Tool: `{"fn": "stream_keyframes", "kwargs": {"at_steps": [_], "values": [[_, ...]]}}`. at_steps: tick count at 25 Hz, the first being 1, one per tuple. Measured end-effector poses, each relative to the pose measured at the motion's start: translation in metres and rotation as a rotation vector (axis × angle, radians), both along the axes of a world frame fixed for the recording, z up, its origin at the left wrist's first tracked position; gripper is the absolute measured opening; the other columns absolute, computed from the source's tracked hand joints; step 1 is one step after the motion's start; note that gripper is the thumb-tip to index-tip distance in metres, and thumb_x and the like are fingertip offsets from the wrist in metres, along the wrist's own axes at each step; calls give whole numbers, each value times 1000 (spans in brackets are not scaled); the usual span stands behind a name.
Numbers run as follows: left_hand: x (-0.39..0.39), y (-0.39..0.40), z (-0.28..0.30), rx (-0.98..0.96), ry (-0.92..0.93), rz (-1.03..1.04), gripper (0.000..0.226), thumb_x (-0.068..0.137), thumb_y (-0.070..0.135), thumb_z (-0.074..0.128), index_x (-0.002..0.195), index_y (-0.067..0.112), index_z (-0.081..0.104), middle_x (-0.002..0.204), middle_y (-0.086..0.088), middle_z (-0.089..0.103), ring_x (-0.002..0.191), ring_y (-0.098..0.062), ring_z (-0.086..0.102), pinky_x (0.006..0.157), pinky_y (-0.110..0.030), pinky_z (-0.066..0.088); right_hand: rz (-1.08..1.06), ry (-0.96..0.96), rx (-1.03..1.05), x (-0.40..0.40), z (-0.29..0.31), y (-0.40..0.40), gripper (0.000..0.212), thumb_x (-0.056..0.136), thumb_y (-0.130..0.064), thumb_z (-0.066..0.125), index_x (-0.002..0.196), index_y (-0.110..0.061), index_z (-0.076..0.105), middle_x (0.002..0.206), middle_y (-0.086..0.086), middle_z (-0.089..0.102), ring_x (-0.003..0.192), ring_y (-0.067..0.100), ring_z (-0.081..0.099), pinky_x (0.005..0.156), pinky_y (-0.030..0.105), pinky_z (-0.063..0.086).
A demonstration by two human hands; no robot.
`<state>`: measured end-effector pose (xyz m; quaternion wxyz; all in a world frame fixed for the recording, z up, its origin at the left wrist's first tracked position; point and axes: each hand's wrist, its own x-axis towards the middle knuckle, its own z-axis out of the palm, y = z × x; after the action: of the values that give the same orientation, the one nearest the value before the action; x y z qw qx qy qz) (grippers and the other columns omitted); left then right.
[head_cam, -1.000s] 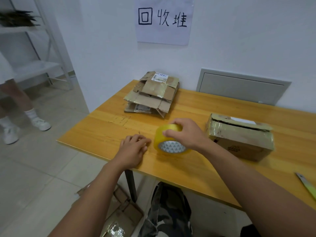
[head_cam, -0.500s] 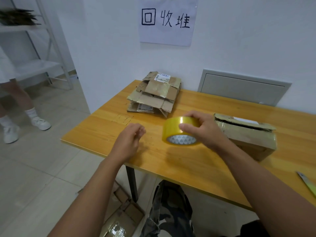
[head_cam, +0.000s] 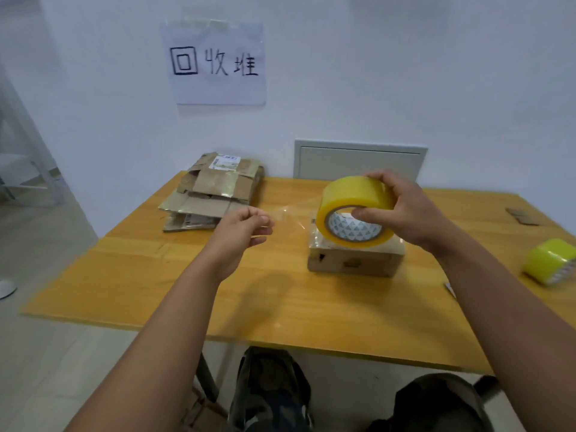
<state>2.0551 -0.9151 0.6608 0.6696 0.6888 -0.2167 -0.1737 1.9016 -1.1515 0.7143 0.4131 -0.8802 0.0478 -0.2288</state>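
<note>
tape roll [head_cam: 355, 210] in right hand [head_cam: 405, 210], above box [head_cam: 352, 260]; left hand [head_cam: 240, 232] pinches strip.

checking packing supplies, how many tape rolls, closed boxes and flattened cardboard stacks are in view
tape rolls: 2, held roll and spare roll
closed box: 1
flattened cardboard stack: 1
total: 4

A plain packing and recycling corner of a workroom is shown. A handwritten paper sign [head_cam: 218, 62] reading 回收堆 is taped to the white wall, and flattened cardboard boxes [head_cam: 215, 190] are stacked beneath it on a wooden table [head_cam: 187, 285]. A small carton [head_cam: 352, 260] and a spare roll of yellow tape [head_cam: 550, 261] are set on the same table, above a grey tiled floor [head_cam: 46, 353].
</note>
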Motion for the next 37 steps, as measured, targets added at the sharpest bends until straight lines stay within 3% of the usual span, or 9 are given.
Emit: {"fn": "stream_keyframes", "kwargs": {"at_steps": [7,12,15,19,21,24,28,34,37], "values": [[4,-84,21,-63,106,-21,4,97,12,60,100,12,63,84,-4,65,74,-13,61,70,-26,52,-135,15,89,-15,12,-66,49,77,-32,80,119,-38,54,109,-4,57,99,19,60,81,36,53],[10,-106,2,-22,180,44,23,98,7,55,121,10,56,92,-12,65,85,-20,63,70,-28,54,-123,143,94,-1,-10,-87,54,79,-40,76,126,-44,49,122,0,51,108,22,55,86,41,55],[15,-115,-9,-17,215,100,26,99,4,50,124,11,54,102,-16,64,88,-22,65,75,-29,56,-99,165,102,9,-28,-92,56,81,-38,75,130,-44,49,129,-5,49,113,20,53,91,38,52],[20,-124,-24,42,194,132,29,99,2,50,126,11,52,91,-11,60,83,-23,63,75,-31,56,-30,167,154,18,-33,-97,70,85,-23,74,142,-45,40,123,-21,50,106,-2,55,85,18,47],[23,-124,-29,55,174,146,28,99,3,50,126,12,53,88,-9,58,80,-20,60,70,-31,53,-43,193,122,23,-38,-101,79,85,-14,74,146,-44,33,124,-16,50,104,-1,55,85,20,44],[28,-122,-36,64,183,171,26,100,3,49,124,12,53,91,-8,57,79,-17,58,67,-29,51,-71,209,166,26,-51,-104,59,86,-12,73,133,-29,43,105,6,61,96,20,62,83,32,51],[31,-120,-42,64,247,160,24,99,2,50,121,11,53,90,-9,57,76,-17,59,61,-25,52,-134,190,124,28,-61,-105,29,87,-17,71,111,-20,55,95,4,64,90,19,62,82,36,51],[32,-126,-47,111,245,132,22,102,6,48,123,8,53,80,-8,58,65,-15,56,59,-25,50,-210,-2,169,34,-68,-100,34,91,-10,63,121,-19,51,96,9,61,85,17,59,72,21,46],[33,-124,-46,119,258,145,21,102,6,47,121,8,54,81,-9,59,65,-15,57,56,-22,52,-198,-12,168,35,-71,-98,42,92,-10,62,129,-23,48,95,4,61,84,14,60,76,26,47]]}}
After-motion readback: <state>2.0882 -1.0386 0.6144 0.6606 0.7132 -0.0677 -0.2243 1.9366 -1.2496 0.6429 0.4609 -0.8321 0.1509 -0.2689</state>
